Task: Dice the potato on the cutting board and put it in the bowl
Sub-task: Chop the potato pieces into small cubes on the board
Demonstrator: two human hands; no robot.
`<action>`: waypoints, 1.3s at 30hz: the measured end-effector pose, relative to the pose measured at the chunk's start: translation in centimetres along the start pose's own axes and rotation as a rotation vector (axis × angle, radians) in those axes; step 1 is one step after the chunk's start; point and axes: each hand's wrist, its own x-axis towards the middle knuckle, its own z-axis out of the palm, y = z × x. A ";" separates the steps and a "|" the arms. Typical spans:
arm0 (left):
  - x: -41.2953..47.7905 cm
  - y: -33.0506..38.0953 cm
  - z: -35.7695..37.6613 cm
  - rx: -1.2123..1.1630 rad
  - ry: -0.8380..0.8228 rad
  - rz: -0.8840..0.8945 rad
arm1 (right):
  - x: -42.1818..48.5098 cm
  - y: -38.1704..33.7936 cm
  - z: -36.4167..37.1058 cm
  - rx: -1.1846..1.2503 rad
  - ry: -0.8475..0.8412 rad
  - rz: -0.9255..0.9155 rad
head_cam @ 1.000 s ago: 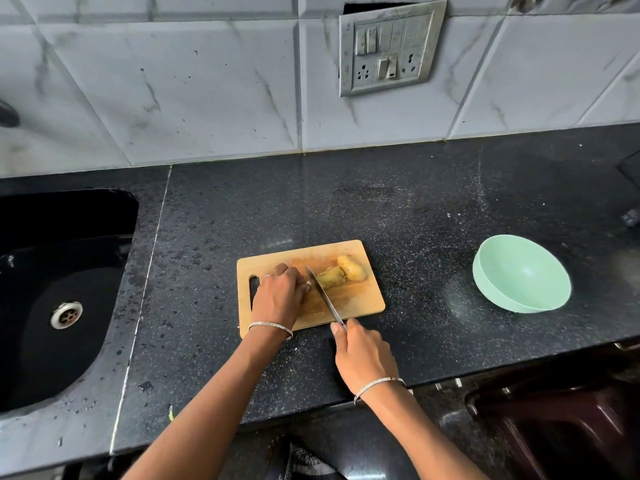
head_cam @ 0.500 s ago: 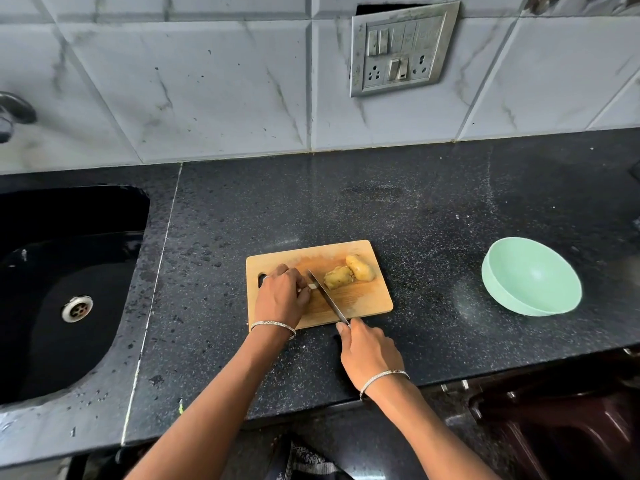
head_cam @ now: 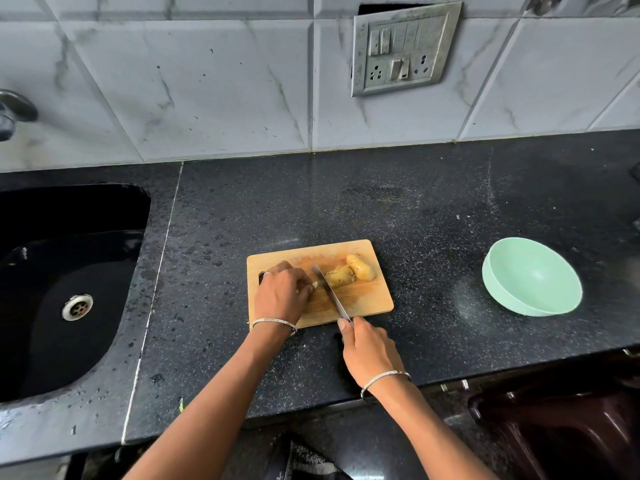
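Note:
A small wooden cutting board (head_cam: 370, 299) lies on the black counter. On it sit two yellow-brown potato pieces (head_cam: 360, 268), one beside the other near the far right corner. My left hand (head_cam: 282, 296) rests on the board's left half, fingers curled over a small potato piece that is mostly hidden. My right hand (head_cam: 369, 351) grips the handle of a knife (head_cam: 330, 294), whose blade runs across the board, touching the piece under my left fingers. A pale green bowl (head_cam: 531, 275), with nothing in it, stands to the right of the board.
A black sink (head_cam: 65, 282) with a steel drain is set into the counter at the left, a tap (head_cam: 14, 112) above it. A switch plate (head_cam: 401, 50) is on the tiled wall. A dark maroon plastic object (head_cam: 561, 427) sits below the counter edge, right.
The knife blade has shifted slightly left toward my left fingers, away from the two loose pieces. Both hands stay in the same spots on the board.

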 end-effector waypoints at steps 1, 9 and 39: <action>0.0 0.1 0.0 0.014 0.007 -0.003 | 0.0 0.1 0.0 0.011 0.003 0.001; 0.1 0.1 -0.2 -0.043 -0.013 -0.015 | 0.1 0.5 0.1 0.027 0.015 0.014; -0.1 -0.7 0.5 -0.071 -0.014 -0.033 | -0.6 -0.8 0.3 0.004 -0.042 0.013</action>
